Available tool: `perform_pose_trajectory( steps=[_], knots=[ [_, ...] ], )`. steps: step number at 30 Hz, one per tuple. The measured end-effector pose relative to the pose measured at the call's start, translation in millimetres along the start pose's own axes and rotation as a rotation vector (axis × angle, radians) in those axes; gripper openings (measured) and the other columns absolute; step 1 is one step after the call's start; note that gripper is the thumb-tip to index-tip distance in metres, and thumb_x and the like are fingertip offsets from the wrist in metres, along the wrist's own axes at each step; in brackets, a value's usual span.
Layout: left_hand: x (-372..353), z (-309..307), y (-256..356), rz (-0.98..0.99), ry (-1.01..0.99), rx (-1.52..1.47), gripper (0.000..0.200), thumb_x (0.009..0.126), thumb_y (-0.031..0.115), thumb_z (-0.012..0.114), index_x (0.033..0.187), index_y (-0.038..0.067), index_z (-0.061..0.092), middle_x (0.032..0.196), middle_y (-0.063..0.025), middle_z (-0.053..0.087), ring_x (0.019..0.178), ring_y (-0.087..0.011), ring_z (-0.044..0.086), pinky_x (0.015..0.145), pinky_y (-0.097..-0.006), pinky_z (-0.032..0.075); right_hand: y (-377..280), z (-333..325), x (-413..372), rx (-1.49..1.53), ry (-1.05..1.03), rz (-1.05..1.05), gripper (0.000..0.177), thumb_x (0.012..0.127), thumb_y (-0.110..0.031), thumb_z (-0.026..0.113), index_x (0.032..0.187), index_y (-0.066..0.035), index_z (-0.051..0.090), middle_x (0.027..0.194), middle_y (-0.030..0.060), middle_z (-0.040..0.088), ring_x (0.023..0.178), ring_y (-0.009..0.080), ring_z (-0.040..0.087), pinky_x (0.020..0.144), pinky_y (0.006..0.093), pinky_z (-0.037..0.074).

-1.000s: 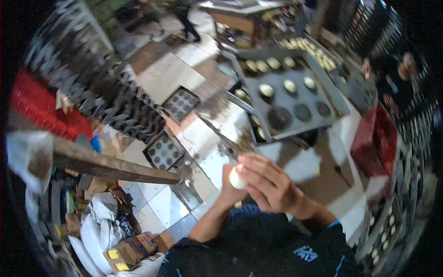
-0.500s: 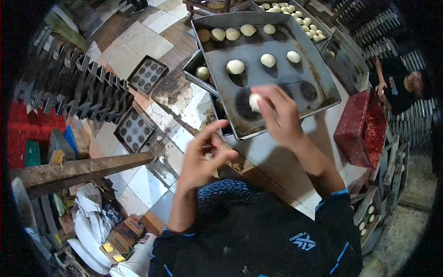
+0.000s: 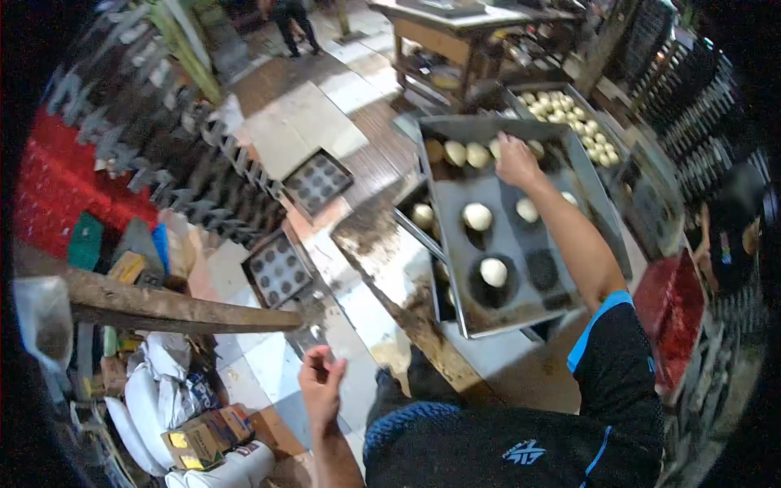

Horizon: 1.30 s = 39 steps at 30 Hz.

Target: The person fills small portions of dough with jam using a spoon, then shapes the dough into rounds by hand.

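My right hand (image 3: pixel 517 165) reaches to the back row of a dark metal baking tray (image 3: pixel 508 232). Its fingers close round a pale dough ball (image 3: pixel 495 149), which they partly hide. More dough balls sit beside it in that row, one of them a ball (image 3: pixel 477 155) just to the left. In the middle row lie a dough ball (image 3: pixel 477 216) and another (image 3: pixel 527 210) near my forearm. One dough ball (image 3: pixel 493 272) rests in the front row. My left hand (image 3: pixel 322 381) hangs over the floor left of the tray, holding nothing, fingers loosely curled and apart from the thumb.
Other trays lie under this one. A tray of many dough balls (image 3: pixel 598 150) stands behind, right. Two moulded trays (image 3: pixel 317 182) (image 3: pixel 278 270) lie on the floor. A wooden beam (image 3: pixel 179 305) juts in from the left; a red crate (image 3: pixel 671 313) stands right. People are at the back and right.
A dough ball from my right hand now lies in the front row. That hand has moved to the back row. My left hand has dropped away from the tray, and the view has shifted.
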<state>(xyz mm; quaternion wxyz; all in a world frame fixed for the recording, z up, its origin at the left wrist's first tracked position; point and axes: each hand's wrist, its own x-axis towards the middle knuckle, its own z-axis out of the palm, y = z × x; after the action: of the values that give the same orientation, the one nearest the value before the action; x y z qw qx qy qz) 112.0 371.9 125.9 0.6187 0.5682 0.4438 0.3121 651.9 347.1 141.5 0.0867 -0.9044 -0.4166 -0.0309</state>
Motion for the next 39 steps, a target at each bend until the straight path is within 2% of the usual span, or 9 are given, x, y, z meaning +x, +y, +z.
perform_pose_trajectory(
  steps=[5,8,10,18,23,30,32,34,39],
  knots=[
    [-12.2,15.4,10.5,0.123,-0.040,-0.118,0.025,0.083,0.004,0.071,0.104,0.007,0.058,0.081,0.0052,0.043,0.071,-0.0028,0.041,0.061,-0.0167,0.036,-17.8,-34.3,3.1,0.079,-0.011,0.301,0.045,0.076,-0.020,0.057,0.113,0.005,0.053,0.112,0.0264,0.061,0.107,0.0376,0.060,0.088,0.0438,0.051],
    [-22.9,17.6,23.1,0.177,-0.118,-0.145,0.023,0.083,0.005,0.072,0.103,0.007,0.062,0.080,0.0046,0.044,0.069,-0.0030,0.042,0.060,-0.0177,0.036,3.9,-57.1,-32.6,1.267,-0.315,0.277,0.041,0.077,-0.023,0.061,0.108,0.003,0.060,0.108,0.0175,0.066,0.093,0.0290,0.066,0.085,0.0420,0.052],
    [-25.3,16.4,22.1,0.234,-0.256,-0.089,0.021,0.083,0.007,0.072,0.103,0.006,0.065,0.081,0.0034,0.044,0.071,-0.0047,0.042,0.062,-0.0187,0.038,-51.7,-121.0,-123.8,1.618,-0.434,-0.167,0.040,0.079,-0.017,0.066,0.115,0.000,0.060,0.108,0.0122,0.065,0.094,0.0233,0.066,0.085,0.0393,0.054],
    [-104.1,15.5,56.3,0.431,-0.343,-0.232,0.032,0.092,0.006,0.060,0.123,-0.001,0.058,0.105,-0.0072,0.053,0.093,-0.0133,0.055,0.078,-0.0242,0.049,-229.3,-108.3,-377.2,1.054,0.220,-0.744,0.047,0.078,-0.012,0.077,0.119,0.000,0.057,0.115,0.0186,0.064,0.112,0.0264,0.061,0.094,0.0357,0.048],
    [-179.2,-26.6,32.6,0.580,-0.244,-0.319,0.038,0.088,0.005,0.066,0.124,0.000,0.058,0.107,-0.0069,0.051,0.093,-0.0120,0.052,0.077,-0.0256,0.052,-276.6,-118.1,-475.4,1.106,0.196,-0.525,0.027,0.091,-0.013,0.058,0.111,0.004,0.063,0.116,0.0204,0.063,0.110,0.0318,0.061,0.096,0.0400,0.045],
    [-227.7,-49.8,22.3,0.444,-0.186,-0.235,0.042,0.083,0.003,0.072,0.123,0.002,0.060,0.100,-0.0064,0.051,0.086,-0.0115,0.055,0.070,-0.0218,0.054,-285.0,-132.9,-539.4,0.934,0.217,-0.498,0.042,0.097,-0.025,0.047,0.119,0.008,0.058,0.128,0.0242,0.053,0.113,0.0341,0.058,0.097,0.0393,0.043],
    [-238.6,-46.9,22.5,0.667,-0.092,0.032,0.034,0.084,-0.003,0.068,0.117,-0.001,0.061,0.095,-0.0073,0.053,0.084,-0.0112,0.057,0.063,-0.0210,0.055,-285.4,-127.7,-545.9,1.040,0.310,-0.379,0.039,0.096,-0.024,0.049,0.117,0.007,0.059,0.118,0.0235,0.060,0.103,0.0351,0.062,0.090,0.0384,0.048],
    [-250.4,-22.3,-1.2,0.570,-0.196,-0.337,0.029,0.083,-0.005,0.068,0.110,-0.004,0.060,0.093,-0.0077,0.052,0.084,-0.0116,0.057,0.062,-0.0219,0.055,-271.9,-130.1,-550.0,0.920,0.323,-0.445,0.034,0.096,-0.022,0.052,0.114,0.006,0.060,0.101,0.0204,0.066,0.089,0.0343,0.065,0.080,0.0373,0.052],
    [-263.8,43.6,40.4,0.559,-0.505,-0.264,0.048,0.097,0.024,0.053,0.136,-0.001,0.044,0.126,-0.0160,0.053,0.101,-0.0253,0.060,0.085,-0.0341,0.048,-230.3,-112.1,-560.7,1.174,0.639,-0.008,0.027,0.096,-0.022,0.052,0.091,0.000,0.066,0.081,0.0078,0.065,0.069,0.0134,0.060,0.062,0.0276,0.047]
  ],
)
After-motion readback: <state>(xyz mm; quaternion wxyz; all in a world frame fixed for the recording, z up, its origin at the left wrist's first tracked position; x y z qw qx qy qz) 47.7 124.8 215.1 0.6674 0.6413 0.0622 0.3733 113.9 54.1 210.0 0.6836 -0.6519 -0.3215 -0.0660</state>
